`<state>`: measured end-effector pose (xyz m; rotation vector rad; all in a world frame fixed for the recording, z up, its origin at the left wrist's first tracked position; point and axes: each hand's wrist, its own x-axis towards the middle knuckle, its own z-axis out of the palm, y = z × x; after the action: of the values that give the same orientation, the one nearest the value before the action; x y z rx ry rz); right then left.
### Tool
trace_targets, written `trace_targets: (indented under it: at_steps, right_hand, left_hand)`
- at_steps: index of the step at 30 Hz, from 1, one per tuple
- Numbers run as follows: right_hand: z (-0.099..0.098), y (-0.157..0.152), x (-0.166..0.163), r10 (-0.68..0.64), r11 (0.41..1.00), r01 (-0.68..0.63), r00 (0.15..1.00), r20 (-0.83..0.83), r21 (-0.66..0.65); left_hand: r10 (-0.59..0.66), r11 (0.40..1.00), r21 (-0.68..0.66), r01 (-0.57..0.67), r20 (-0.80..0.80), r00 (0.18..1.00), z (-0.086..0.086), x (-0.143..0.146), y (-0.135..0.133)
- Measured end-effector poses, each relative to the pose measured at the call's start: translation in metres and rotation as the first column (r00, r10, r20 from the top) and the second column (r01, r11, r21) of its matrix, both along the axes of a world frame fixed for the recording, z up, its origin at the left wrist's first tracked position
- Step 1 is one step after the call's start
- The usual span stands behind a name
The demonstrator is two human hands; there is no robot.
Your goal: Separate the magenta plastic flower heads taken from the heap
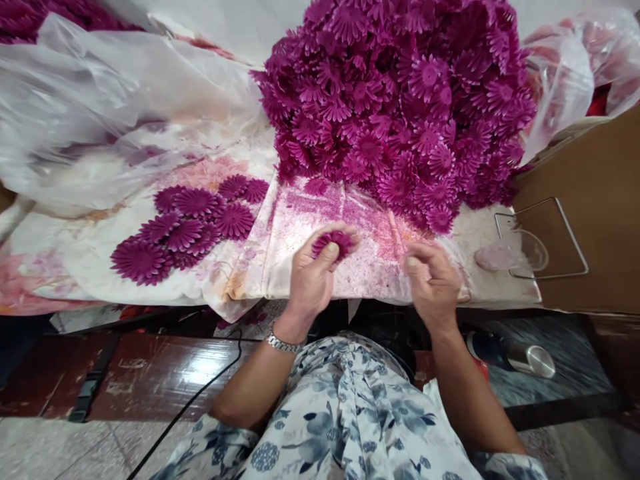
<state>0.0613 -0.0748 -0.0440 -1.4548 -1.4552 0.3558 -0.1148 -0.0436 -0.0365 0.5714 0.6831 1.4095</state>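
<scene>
My left hand [315,270] holds a purple artificial flower piece [334,244], with the thumb pressed on top of it. To its right, a short distance away, my right hand [434,280] hovers over the front edge of the table with its fingers curled and thumb against them. Whatever sits between those fingertips, if anything, is too small to make out. Beyond both hands rises a tall heap of loose purple flower pieces [400,120]. On the left lies a smaller group of flattened purple flower pieces [185,227], overlapping each other on the cloth.
A stained floral cloth [75,260] covers the table. Clear plastic sheeting [100,100] lies at the back left. At the right are a cardboard box [590,207], a metal wire frame [575,233] and a clear plastic piece [505,257]. A steel flask [530,359] lies below the table edge.
</scene>
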Motion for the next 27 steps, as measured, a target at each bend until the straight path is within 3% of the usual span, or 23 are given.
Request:
trace_targets:
  at_steps: [3, 5, 11, 17, 21, 27]
  right_hand:
    - [-0.009, -0.010, 0.027, -0.181, 0.983, 0.181, 0.983, 0.012, -0.007]
    - [-0.014, -0.015, 0.036, -0.218, 0.976, 0.219, 0.976, 0.021, -0.022]
    - [-0.017, -0.022, 0.030, -0.199, 0.978, 0.203, 0.977, 0.079, -0.055]
    - [-0.015, -0.029, 0.029, -0.180, 0.983, 0.184, 0.970, 0.162, -0.007]
    - [-0.017, -0.035, 0.029, -0.182, 0.983, 0.183, 0.970, 0.159, 0.012]
    - [-0.017, -0.039, 0.029, -0.199, 0.980, 0.192, 0.966, 0.163, 0.060]
  left_hand:
    - [0.090, 0.995, 0.043, -0.089, -0.042, 0.995, 0.001, -0.016, 0.001]
    - [0.102, 0.994, 0.049, -0.099, -0.059, 0.993, 0.000, -0.023, 0.001]
    - [0.120, 0.990, 0.082, -0.113, -0.081, 0.989, 0.000, -0.036, -0.002]
    - [0.199, 0.971, 0.162, -0.173, -0.160, 0.967, 0.017, -0.051, 0.000]
    - [0.206, 0.968, 0.181, -0.172, -0.186, 0.961, 0.028, -0.051, -0.005]
    - [0.188, 0.969, 0.195, -0.154, -0.171, 0.967, 0.030, -0.048, -0.012]
